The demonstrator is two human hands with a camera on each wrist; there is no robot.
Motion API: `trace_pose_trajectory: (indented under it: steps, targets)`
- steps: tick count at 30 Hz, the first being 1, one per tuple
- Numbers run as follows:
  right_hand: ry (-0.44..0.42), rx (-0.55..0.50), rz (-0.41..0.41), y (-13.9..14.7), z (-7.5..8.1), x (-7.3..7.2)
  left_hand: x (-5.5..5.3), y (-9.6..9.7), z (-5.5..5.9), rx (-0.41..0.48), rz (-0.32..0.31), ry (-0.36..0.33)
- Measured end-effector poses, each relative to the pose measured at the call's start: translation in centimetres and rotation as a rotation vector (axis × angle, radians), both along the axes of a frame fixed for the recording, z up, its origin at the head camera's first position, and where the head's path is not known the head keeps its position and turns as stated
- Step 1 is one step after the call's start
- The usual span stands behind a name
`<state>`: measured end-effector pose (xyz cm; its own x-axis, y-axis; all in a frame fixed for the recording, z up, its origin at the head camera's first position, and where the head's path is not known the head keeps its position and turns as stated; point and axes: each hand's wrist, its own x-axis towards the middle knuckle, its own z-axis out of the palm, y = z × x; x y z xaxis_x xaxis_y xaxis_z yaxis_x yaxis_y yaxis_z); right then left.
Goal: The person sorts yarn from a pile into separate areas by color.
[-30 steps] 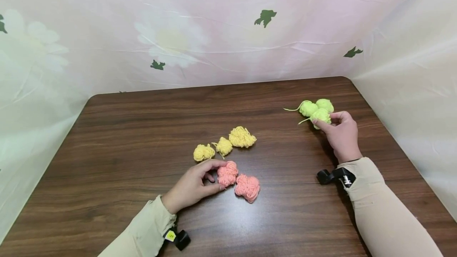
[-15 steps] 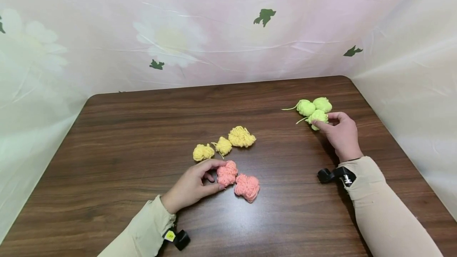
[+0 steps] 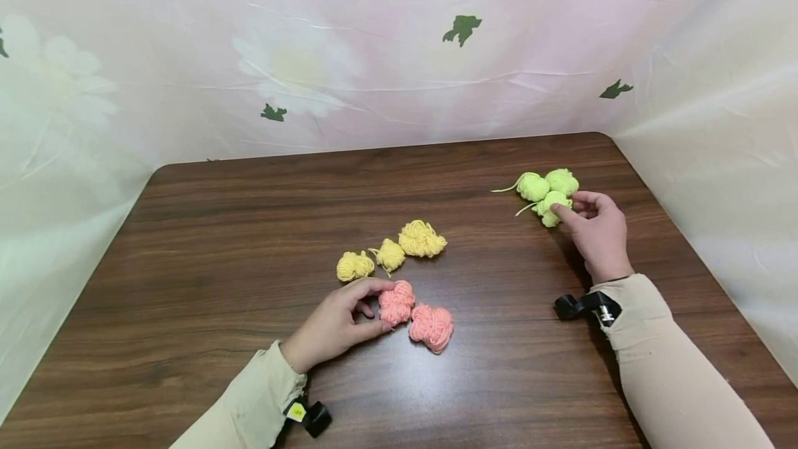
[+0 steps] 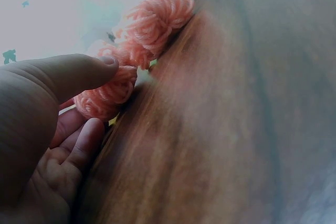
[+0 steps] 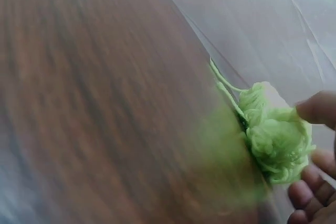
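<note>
In the head view my left hand (image 3: 337, 322) holds a coral-pink yarn ball (image 3: 396, 303) between thumb and fingers. A second coral yarn ball (image 3: 431, 328) lies against it, to the lower right. At the far right, three lime-green yarn balls form a touching cluster. My right hand (image 3: 596, 234) is at the front green yarn ball (image 3: 553, 208), thumb over its edge and fingers loosely bent beside it. The right wrist view shows the thumb at the top of the green yarn (image 5: 278, 140), with the fingers spread below.
Three yellow yarn balls lie in a slanting row beyond the coral ones, the largest yellow ball (image 3: 422, 239) at the right end. Everything sits on a dark wood table (image 3: 249, 227). A floral curtain (image 3: 374, 54) borders the back and sides.
The front green ball has shifted slightly left against the other two. My right thumb and fingers have since loosened and drawn a little to the right. The left hand stays still.
</note>
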<state>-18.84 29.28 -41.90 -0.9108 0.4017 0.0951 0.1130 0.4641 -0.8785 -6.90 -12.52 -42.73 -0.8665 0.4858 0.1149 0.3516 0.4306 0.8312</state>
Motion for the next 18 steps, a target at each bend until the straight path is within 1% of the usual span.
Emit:
trace_pose_trajectory:
  steps: [2,4,7,10,12,15,18]
  targets:
    - [0.057,-0.021,-0.042,-0.2,0.1,0.1,0.0,0.0,-0.1,0.001,0.000,0.003]
    - [0.118,-0.034,-0.066,-0.4,0.2,0.2,0.0,0.0,-0.1,0.002,-0.001,0.006]
    - [0.234,-0.065,-0.052,-0.9,0.3,0.5,0.0,0.0,-0.1,0.003,-0.002,0.006]
    - [0.338,-0.120,0.004,-1.6,0.5,0.8,0.0,0.1,-0.1,0.004,-0.005,0.001]
    - [0.386,-0.166,0.051,-2.2,0.7,1.1,0.0,0.1,-0.1,0.004,-0.005,0.001]
    - [0.407,-0.237,0.122,-3.3,1.2,1.5,0.0,0.0,-0.1,0.004,-0.005,0.000]
    - [0.390,-0.306,0.201,-4.4,1.7,2.0,0.0,0.0,-0.1,0.003,-0.004,0.000]
